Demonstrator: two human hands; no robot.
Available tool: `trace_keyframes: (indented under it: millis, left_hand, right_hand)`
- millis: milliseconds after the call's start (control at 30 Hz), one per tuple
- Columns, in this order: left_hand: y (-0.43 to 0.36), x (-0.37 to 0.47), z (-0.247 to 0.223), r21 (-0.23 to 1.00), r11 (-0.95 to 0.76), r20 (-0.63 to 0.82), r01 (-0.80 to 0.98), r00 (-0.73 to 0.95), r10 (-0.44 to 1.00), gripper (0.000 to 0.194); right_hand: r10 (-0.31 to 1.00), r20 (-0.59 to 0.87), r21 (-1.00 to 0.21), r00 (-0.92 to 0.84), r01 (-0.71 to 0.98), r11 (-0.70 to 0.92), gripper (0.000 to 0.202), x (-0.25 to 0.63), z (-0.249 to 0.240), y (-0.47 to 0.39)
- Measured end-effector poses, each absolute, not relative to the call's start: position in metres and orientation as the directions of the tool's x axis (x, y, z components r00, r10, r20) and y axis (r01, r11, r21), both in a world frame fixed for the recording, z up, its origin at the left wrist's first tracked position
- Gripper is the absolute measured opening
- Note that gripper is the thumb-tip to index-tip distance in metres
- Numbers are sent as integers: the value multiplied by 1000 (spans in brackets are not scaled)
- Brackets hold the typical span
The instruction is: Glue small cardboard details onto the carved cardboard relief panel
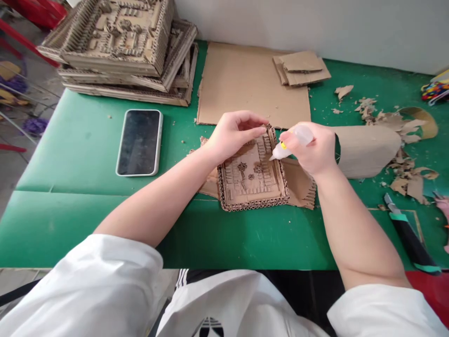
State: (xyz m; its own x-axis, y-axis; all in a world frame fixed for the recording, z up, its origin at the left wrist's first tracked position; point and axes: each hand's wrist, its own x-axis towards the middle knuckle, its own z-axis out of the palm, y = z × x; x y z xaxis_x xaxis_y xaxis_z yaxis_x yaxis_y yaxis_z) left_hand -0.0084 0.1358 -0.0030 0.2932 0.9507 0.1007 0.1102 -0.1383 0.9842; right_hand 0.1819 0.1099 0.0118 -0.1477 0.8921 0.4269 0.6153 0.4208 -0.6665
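Observation:
A small framed cardboard relief (pixel 250 187), with corrugated edging, ridged strips and little curled rosettes, lies on the work surface. My left hand (pixel 233 133) rests over its far left part, thumb and fingertips closed at the far edge; whether a small piece is between them, I cannot tell. In my right hand (pixel 312 147) is a white squeeze glue bottle (pixel 303 135) with a yellow band, tilted so its nozzle points down at the relief's right side. Cardboard scraps (pixel 300 187) stick out from under the relief on both sides.
Stacked framed cardboard reliefs (pixel 119 65) stand at the back left. A phone (pixel 139 142) lies on the green table (pixel 87 187). Behind is a flat cardboard sheet (pixel 238 84) with smaller pieces (pixel 303 65). At right are a cardboard piece (pixel 368 147), torn scraps and a utility knife (pixel 410 236).

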Motion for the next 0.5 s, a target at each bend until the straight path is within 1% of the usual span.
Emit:
trace_keyframes:
  millis: [100,200,267,300,400,500]
  left_hand:
    - [135,-8,-2,982,-144,104,119,288,952,17]
    - [135,-9,-2,982,-142,101,124,290,952,17]
    - [135,-9,-2,983,-140,101,118,290,952,17]
    - [135,-9,-3,984,-139,101,112,289,952,17]
    - [136,-9,-3,986,-131,96,103,291,952,17]
    - [136,-9,-3,987,-124,90,103,290,953,18]
  right_hand:
    - [904,424,-810,-50,424,404,39,183,14,112]
    - [924,373,-915,-81,132,381,27,180,19,112]
    - [945,309,-951,-110,-36,307,21,177,22,112]
    - [954,274,-960,-123,-92,264,20,176,24,111]
    - [965,181,-972,-191,-187,146,23,176,31,110]
    - [959,92,-984,-270,-170,47,34,178,35,110]
